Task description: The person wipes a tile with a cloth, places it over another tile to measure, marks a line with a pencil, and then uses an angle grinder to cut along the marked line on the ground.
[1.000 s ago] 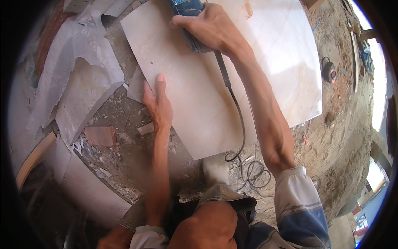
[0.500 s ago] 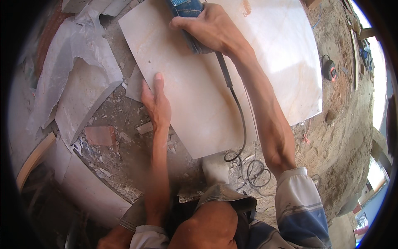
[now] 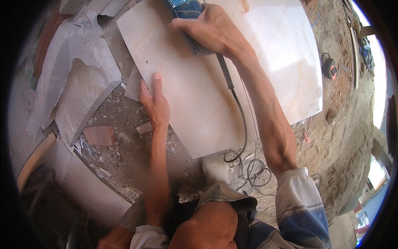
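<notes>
A large glossy cream tile [image 3: 199,120] lies before me, with a thin straight line running down it under my right forearm. At the top of the view my right hand [image 3: 211,29] is wrapped round a blue and black corded power cutter [image 3: 186,12]. The cutter's front end and blade are out of view or hidden, and its black cord [image 3: 238,112] trails down over the tile. My left hand [image 3: 155,101] grips the tile's left edge, thumb flat on top and the other fingers mostly hidden at the edge.
Torn plastic sheeting [image 3: 87,50] and tile offcuts lie at the left. A reddish brick piece [image 3: 100,135] rests among rubble. Coils of cord [image 3: 258,173] lie below the tile, near my knee [image 3: 207,226]. A tape measure [image 3: 329,68] sits on the dirt at right.
The tile's left part and my left hand have shifted very slightly left. My right hand and the cutter have hardly moved.
</notes>
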A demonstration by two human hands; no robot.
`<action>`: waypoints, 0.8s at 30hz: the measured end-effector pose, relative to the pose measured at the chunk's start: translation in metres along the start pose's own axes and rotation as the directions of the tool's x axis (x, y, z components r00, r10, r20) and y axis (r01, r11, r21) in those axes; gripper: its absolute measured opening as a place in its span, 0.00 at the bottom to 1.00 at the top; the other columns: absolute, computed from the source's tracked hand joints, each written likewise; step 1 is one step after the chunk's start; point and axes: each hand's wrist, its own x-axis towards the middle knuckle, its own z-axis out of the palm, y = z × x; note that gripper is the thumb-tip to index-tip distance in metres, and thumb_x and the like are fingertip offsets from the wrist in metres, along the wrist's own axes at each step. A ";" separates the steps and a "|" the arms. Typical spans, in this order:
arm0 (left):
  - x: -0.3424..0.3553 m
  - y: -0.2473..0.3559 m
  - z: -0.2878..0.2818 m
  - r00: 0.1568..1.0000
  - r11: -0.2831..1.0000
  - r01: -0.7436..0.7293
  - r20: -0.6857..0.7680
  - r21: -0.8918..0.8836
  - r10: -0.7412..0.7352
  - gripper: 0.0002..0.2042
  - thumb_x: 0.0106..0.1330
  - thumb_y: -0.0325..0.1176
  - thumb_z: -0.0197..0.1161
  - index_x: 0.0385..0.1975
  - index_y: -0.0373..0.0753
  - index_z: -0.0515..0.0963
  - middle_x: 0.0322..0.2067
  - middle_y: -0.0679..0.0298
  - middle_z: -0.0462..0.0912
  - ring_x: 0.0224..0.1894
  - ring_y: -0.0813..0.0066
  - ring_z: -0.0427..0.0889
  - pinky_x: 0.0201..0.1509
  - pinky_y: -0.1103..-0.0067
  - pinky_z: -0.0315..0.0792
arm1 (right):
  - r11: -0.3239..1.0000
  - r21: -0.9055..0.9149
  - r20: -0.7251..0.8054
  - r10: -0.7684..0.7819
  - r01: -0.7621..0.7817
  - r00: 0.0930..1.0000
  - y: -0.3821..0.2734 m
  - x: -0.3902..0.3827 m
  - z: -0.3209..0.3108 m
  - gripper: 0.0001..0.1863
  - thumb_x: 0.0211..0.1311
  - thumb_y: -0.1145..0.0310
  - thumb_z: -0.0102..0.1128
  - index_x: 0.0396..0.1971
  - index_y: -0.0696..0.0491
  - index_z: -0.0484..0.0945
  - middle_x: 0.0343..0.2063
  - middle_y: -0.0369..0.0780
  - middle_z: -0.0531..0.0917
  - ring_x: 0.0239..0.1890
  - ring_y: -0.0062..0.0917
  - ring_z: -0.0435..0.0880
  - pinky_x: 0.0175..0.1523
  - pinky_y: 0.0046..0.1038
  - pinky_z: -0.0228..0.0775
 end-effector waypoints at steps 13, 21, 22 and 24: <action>0.001 -0.001 -0.001 1.000 1.000 -0.018 0.005 0.025 0.018 0.30 0.84 0.46 0.57 0.71 0.23 0.69 0.61 0.51 0.82 0.60 0.66 0.81 0.67 0.71 0.72 | 1.000 -0.012 0.018 0.013 -0.013 1.000 -0.001 -0.007 -0.001 0.31 0.61 0.53 0.68 0.41 0.73 0.86 0.31 0.57 0.89 0.35 0.42 0.91 0.43 0.40 0.82; 0.001 -0.002 0.001 0.999 0.999 -0.050 0.013 -0.006 0.050 0.31 0.85 0.46 0.57 0.72 0.22 0.68 0.63 0.49 0.81 0.61 0.65 0.80 0.68 0.71 0.72 | 0.999 0.001 0.021 0.040 -0.040 0.999 -0.001 -0.013 -0.003 0.31 0.59 0.53 0.68 0.40 0.74 0.85 0.30 0.57 0.89 0.33 0.40 0.91 0.41 0.40 0.82; 0.000 -0.001 0.001 0.999 0.999 -0.047 0.014 0.002 0.047 0.31 0.85 0.46 0.57 0.72 0.22 0.68 0.63 0.49 0.81 0.61 0.65 0.80 0.68 0.71 0.72 | 0.999 0.010 0.023 0.038 -0.038 0.999 0.000 -0.013 -0.004 0.31 0.59 0.53 0.68 0.39 0.74 0.85 0.30 0.57 0.89 0.33 0.40 0.91 0.40 0.40 0.82; 0.000 0.001 0.001 0.999 0.999 -0.041 0.014 0.019 0.040 0.31 0.85 0.46 0.57 0.72 0.23 0.69 0.63 0.49 0.81 0.61 0.65 0.80 0.68 0.71 0.72 | 0.999 0.018 0.033 0.037 -0.037 0.999 0.000 -0.013 -0.004 0.31 0.59 0.53 0.68 0.39 0.74 0.85 0.29 0.56 0.88 0.33 0.40 0.91 0.40 0.40 0.82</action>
